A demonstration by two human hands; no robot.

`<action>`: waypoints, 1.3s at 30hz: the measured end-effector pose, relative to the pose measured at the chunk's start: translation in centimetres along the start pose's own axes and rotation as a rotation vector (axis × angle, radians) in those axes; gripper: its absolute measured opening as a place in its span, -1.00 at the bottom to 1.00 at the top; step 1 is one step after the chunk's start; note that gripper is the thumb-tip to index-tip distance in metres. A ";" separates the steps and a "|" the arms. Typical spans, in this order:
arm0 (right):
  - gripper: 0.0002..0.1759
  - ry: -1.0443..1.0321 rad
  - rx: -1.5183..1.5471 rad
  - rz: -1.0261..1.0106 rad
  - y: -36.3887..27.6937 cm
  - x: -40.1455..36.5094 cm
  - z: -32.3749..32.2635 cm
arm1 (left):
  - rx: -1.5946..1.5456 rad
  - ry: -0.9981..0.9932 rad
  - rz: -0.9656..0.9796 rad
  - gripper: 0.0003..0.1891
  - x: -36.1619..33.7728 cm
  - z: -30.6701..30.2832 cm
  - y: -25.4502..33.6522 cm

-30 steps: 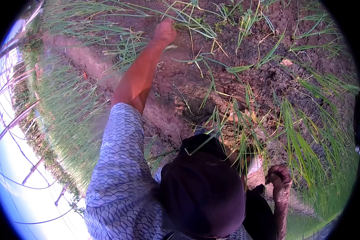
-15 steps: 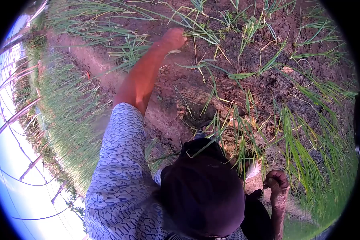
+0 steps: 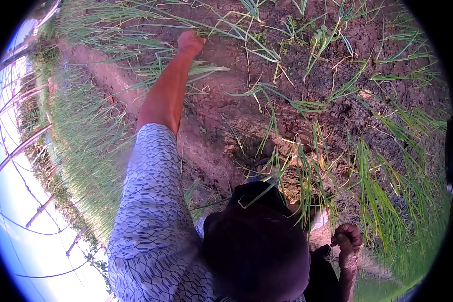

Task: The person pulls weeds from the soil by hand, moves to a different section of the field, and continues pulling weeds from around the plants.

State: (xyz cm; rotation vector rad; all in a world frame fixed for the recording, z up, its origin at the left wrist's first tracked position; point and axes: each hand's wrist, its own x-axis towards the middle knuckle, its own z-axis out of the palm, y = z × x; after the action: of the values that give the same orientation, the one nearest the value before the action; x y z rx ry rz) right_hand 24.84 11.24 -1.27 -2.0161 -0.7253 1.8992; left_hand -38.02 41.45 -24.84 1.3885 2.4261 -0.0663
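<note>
Left hand (image 3: 191,43) beside leaves (image 3: 210,69), lengthwise left-to-right

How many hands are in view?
2: the left hand near the top, by long green leaves; the right hand at lower right, beside the dark cap. Others could be hidden.

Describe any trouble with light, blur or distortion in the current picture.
Head view: sky at left glares, mostly washed out to white; the cap is so dark that little detail shows.
Same head view: leaves at lower right look soft; black corners around a rounded image suggest a wide-angle lens.
</note>
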 end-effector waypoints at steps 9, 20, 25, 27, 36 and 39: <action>-0.72 -0.007 0.023 -0.002 -0.4 0.0 0.4 | -0.127 0.181 -0.039 -0.62 1.9 2.7 -2.0; -0.72 -0.010 -0.001 0.014 -0.6 0.1 0.4 | -0.069 0.289 0.081 -0.70 0.3 2.4 1.1; -0.86 0.007 0.057 0.034 -1.1 -0.2 0.6 | -0.152 0.441 0.071 -0.71 1.2 2.8 1.3; -0.86 0.020 0.074 0.044 -1.4 -0.3 0.8 | -0.137 0.437 0.054 -0.70 1.8 2.6 1.2; -0.77 0.008 0.005 0.049 -1.2 -0.5 0.8 | -0.052 0.330 -0.129 -0.72 2.0 2.4 3.2; -0.76 0.019 -0.014 0.060 -1.4 -0.4 0.9 | -0.030 0.431 -0.032 -0.73 2.1 3.6 2.9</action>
State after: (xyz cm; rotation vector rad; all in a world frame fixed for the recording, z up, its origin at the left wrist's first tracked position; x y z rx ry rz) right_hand 23.74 12.09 -0.31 -2.0842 -0.6832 1.9093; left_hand -35.57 43.98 -28.51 1.4736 2.7775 0.2905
